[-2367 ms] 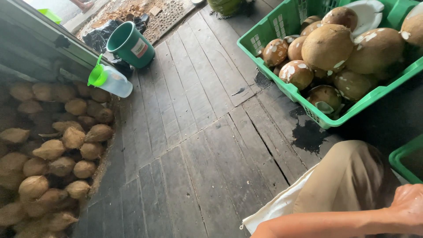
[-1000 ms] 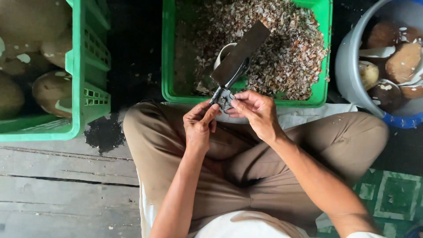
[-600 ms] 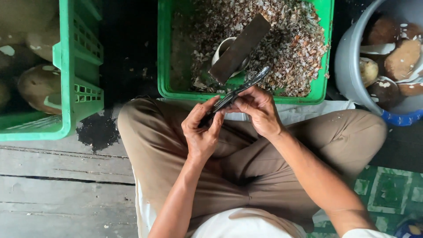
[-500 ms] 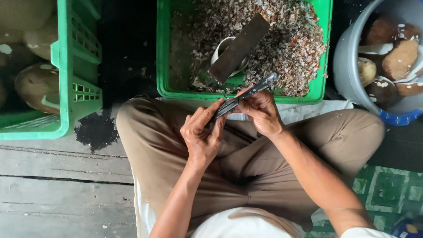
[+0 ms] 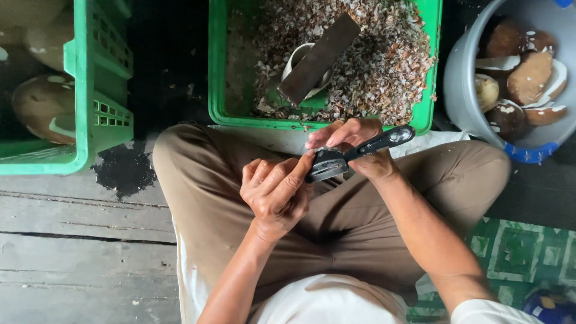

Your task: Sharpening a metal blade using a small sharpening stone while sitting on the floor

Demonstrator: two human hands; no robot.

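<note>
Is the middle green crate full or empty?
Partly full: the middle green crate holds a heap of shell chips, with a dark slab lying on top.

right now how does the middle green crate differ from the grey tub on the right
The middle green crate is rectangular with straight walls; the grey tub is round with a blue base rim. The crate holds loose shell chips, a white bowl and a dark flat block; the tub holds whole and halved coconuts. Both sit on the floor in front of the person's knees.

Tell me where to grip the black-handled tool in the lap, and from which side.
Grip the black-handled tool by its long handle, coming from the right, where the right hand already wraps it. The broad head points left, against the left hand fingers.
</note>
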